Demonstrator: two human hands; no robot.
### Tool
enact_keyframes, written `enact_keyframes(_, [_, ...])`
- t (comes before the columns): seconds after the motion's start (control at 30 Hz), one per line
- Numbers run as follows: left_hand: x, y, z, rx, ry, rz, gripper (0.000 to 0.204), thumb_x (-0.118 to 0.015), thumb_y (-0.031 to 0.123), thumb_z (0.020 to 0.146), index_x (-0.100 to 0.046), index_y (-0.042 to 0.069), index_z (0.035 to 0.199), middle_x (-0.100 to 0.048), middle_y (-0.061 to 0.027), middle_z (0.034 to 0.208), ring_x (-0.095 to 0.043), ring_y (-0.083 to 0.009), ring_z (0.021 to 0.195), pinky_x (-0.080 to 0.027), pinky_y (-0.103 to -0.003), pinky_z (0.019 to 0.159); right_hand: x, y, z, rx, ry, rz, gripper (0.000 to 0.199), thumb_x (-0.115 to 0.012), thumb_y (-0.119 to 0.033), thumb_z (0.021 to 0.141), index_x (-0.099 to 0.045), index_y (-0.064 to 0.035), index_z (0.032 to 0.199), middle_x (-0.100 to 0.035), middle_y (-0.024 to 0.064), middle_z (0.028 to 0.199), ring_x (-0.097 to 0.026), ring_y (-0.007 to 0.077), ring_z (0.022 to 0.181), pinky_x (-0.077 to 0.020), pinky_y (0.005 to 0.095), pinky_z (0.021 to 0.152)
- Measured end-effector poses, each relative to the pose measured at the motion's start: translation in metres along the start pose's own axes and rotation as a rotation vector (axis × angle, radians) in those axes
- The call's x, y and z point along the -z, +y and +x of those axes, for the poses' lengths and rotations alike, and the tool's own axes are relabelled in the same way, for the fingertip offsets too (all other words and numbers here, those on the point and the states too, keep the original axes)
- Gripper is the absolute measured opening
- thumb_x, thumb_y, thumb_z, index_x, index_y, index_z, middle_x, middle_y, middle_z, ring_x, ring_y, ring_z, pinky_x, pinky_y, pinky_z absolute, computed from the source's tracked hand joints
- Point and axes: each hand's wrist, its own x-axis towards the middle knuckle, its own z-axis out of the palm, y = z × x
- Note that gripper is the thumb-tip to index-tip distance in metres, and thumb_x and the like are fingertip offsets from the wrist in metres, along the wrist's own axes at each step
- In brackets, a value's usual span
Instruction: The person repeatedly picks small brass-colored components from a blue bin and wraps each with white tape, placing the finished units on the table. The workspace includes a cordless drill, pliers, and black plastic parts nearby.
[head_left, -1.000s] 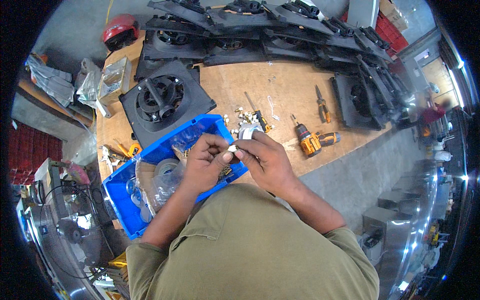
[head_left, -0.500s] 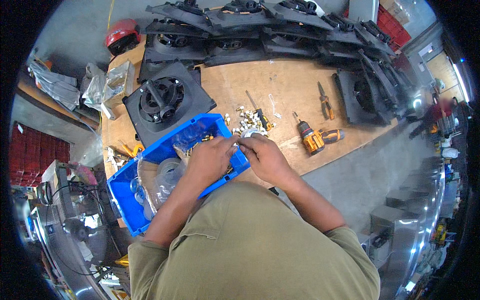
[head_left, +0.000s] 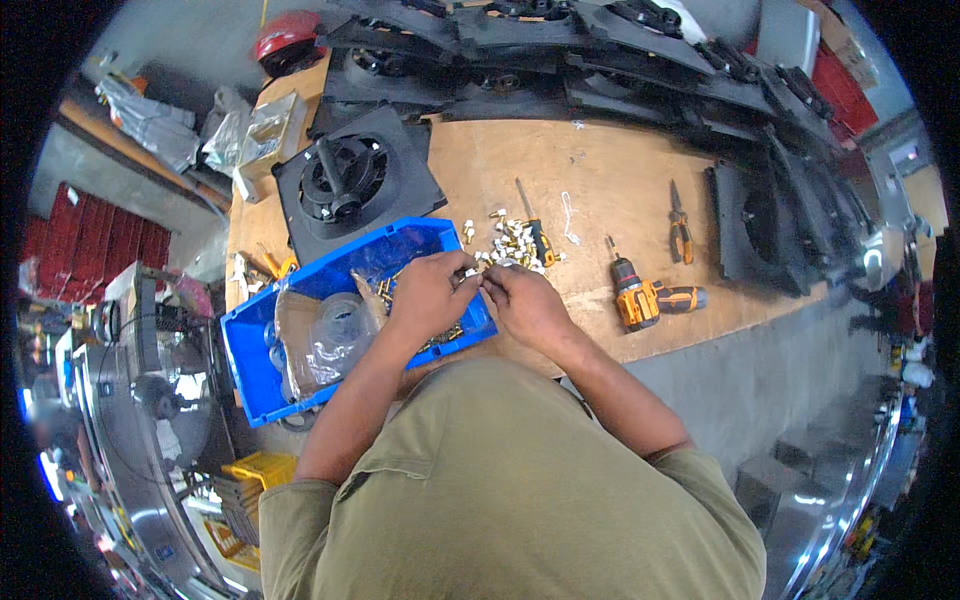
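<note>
Over the near right corner of a blue plastic bin (head_left: pixel 255 385), my left hand (head_left: pixel 430 295) pinches a small whitish piece (head_left: pixel 474 271), its kind too small to tell. My right hand (head_left: pixel 525 308) is closed beside it, fingertips almost touching the left ones; whatever it grips is hidden. Just beyond the fingertips lies a pile of small white and brass fittings (head_left: pixel 512 238). Brass pieces, washers and a clear plastic bag (head_left: pixel 340 330) fill the bin. A screwdriver (head_left: pixel 540 240) with a black and yellow handle rests against the pile.
A yellow and black cordless drill (head_left: pixel 635 298) and pliers (head_left: pixel 681 235) lie right on the wooden table (head_left: pixel 610 180). One black fan housing (head_left: pixel 345 180) sits behind the bin. More black housings (head_left: pixel 500 100) are stacked along the back and right. A red helmet (head_left: pixel 287 42) is far left.
The view has shifted, so the table's contents sit a little farther right. Both hands remain together at the bin's corner, with the fingers slightly repositioned.
</note>
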Motion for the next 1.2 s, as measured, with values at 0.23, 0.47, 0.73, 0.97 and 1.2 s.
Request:
enact_keyframes(0.23, [0.007, 0.0, 0.045, 0.026, 0.254, 0.407, 0.022, -0.07, 0.023, 0.081, -0.068, 0.006, 0.094, -0.069, -0.0171, 0.087, -0.067, -0.0355, 0.079, -0.053, -0.044, 0.069, 0.033, 0.003, -0.013, 0.102, -0.031, 0.072, 0.02, -0.056, -0.021, 0.093, -0.065, -0.003, 0.097, -0.063, 0.0203, 0.094, -0.062, 0.0399, 0.089, -0.0496, 0.0459, 0.076])
enact_keyframes(0.47, [0.019, -0.006, 0.074, 0.047, 0.047, 0.26, 0.025, -0.07, 0.024, 0.081, -0.063, 0.004, 0.095, -0.068, -0.0205, 0.088, -0.066, -0.0397, 0.084, -0.051, -0.047, 0.072, 0.051, 0.062, -0.04, 0.094, -0.017, 0.289, 0.019, -0.061, -0.014, 0.091, -0.065, 0.0015, 0.1, -0.065, 0.0203, 0.096, -0.062, 0.0383, 0.093, -0.0495, 0.0425, 0.082])
enact_keyframes(0.73, [-0.118, -0.001, 0.092, 0.035, -0.44, 0.369, 0.029, -0.062, 0.022, 0.08, -0.062, 0.006, 0.104, -0.067, -0.0219, 0.095, -0.064, -0.0415, 0.091, -0.051, -0.051, 0.082, 0.078, 0.144, -0.072, -0.114, -0.075, 0.158, 0.022, -0.057, -0.017, 0.092, -0.066, 0.0, 0.103, -0.065, 0.0222, 0.1, -0.061, 0.0399, 0.098, -0.0484, 0.0438, 0.087])
enact_keyframes(0.97, [-0.081, -0.002, 0.088, 0.029, -0.265, 0.3, 0.039, -0.069, 0.039, 0.081, -0.065, 0.009, 0.106, -0.069, -0.0196, 0.095, -0.066, -0.0398, 0.089, -0.051, -0.05, 0.08, 0.061, 0.155, -0.071, -0.144, -0.128, 0.142, 0.023, -0.057, -0.018, 0.093, -0.067, -0.0015, 0.105, -0.066, 0.0218, 0.101, -0.062, 0.0394, 0.096, -0.0483, 0.0452, 0.086])
enact_keyframes(1.2, [0.018, -0.053, 0.031, 0.575, -0.42, 0.45, 0.036, -0.071, 0.037, 0.079, -0.071, 0.006, 0.095, -0.069, -0.0213, 0.091, -0.067, -0.038, 0.089, -0.052, -0.046, 0.08, 0.06, 0.152, -0.052, -0.031, -0.164, 0.176, 0.019, -0.06, -0.013, 0.091, -0.067, 0.002, 0.102, -0.065, 0.0211, 0.099, -0.062, 0.0376, 0.095, -0.0486, 0.0409, 0.086])
